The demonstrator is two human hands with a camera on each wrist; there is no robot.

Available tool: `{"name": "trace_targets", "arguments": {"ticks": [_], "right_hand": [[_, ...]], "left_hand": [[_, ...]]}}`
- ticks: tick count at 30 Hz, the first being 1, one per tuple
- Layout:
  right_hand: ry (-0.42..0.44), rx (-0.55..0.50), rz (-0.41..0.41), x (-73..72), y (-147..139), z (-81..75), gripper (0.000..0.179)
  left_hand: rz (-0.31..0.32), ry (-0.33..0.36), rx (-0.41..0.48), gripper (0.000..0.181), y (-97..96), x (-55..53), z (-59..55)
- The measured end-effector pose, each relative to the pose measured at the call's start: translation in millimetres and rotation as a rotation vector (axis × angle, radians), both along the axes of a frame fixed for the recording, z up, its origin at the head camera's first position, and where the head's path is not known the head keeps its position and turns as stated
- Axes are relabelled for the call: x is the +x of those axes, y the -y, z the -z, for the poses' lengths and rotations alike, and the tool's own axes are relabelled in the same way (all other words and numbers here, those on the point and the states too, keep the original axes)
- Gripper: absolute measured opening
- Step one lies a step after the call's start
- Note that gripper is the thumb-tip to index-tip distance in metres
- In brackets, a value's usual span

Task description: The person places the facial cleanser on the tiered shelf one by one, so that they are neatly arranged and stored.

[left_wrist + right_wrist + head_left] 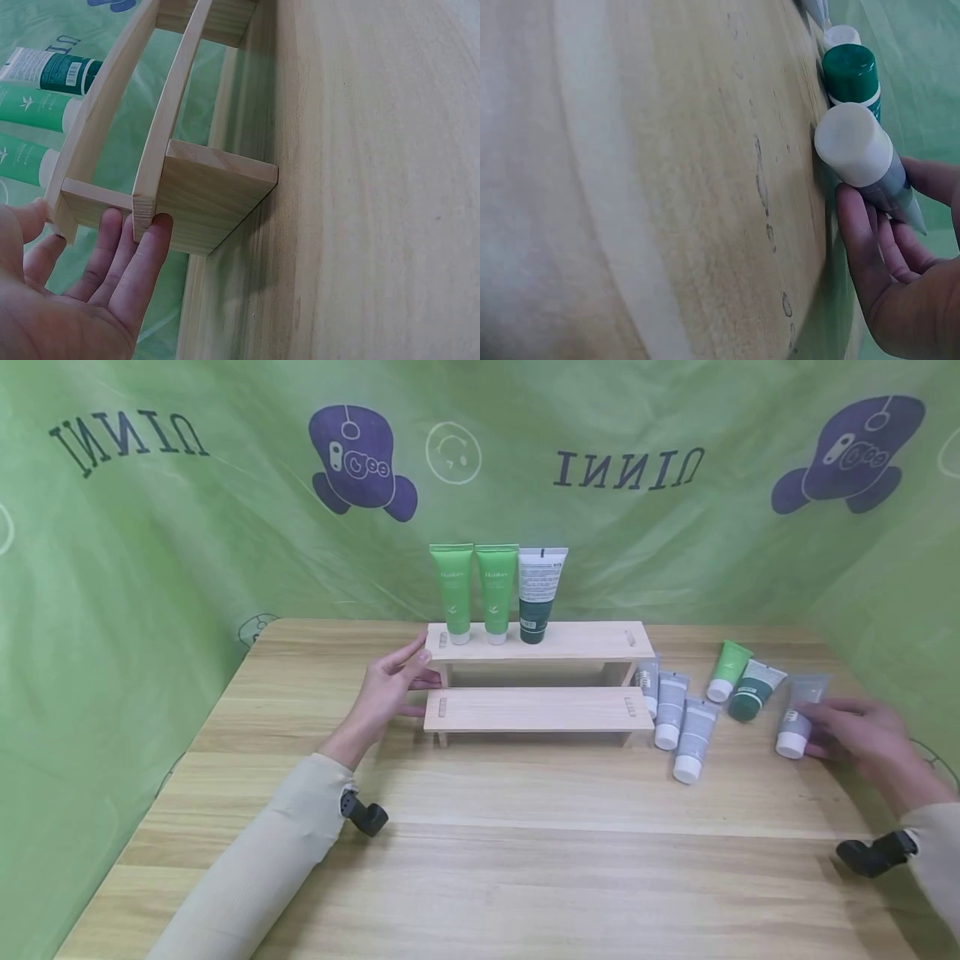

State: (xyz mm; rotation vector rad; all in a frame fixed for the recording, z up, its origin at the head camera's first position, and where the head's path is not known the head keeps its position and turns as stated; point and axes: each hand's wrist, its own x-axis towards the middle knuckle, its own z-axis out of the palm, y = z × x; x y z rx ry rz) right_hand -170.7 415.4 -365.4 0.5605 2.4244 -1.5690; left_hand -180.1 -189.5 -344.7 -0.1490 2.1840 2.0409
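Observation:
At the left end of a two-tier wooden display stand (538, 710), my left hand (381, 693) grips the upper board's corner. Its thumb is at that board and other fingertips touch the lower board's end in the left wrist view. Over on the right, my right hand (862, 735) holds a grey tube (797, 714) with a white cap (853, 144) between thumb and fingers. Two green tubes (453, 593) and a white-and-dark-green tube (540, 589) stand caps down in a row on the upper tier.
Several grey tubes (696, 735) lie beside the stand's right end. Between them and my right hand are a green tube (727, 670) and another white-and-dark-green tube (756, 689). A printed green cloth (247, 527) hangs behind the wooden table (525, 860) and along its sides.

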Motion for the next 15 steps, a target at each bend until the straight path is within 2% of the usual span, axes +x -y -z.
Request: {"name": "trace_targets", "arguments": {"ticks": [4, 7, 11, 15], "right_hand": [[-0.028, -0.106, 0.052, 2.8, 0, 0.5, 0.048], [-0.029, -0.141, 0.061, 6.1, 1, -1.5, 0.043], [-0.028, -0.082, 0.037, 11.1, 6, -6.2, 0.037], [-0.042, -0.106, 0.016, 16.1, 14, -12.2, 0.030]], "left_hand": [[0.009, -0.007, -0.012, 0.054, 0.9, -0.3, 0.2], [0.013, -0.008, -0.015, 0.053, 0.8, 0.0, -0.2], [0.011, -0.008, -0.017, 0.053, 0.6, 0.1, 0.0], [0.004, -0.005, -0.011, 0.054, 0.5, -0.7, 0.7]]}}
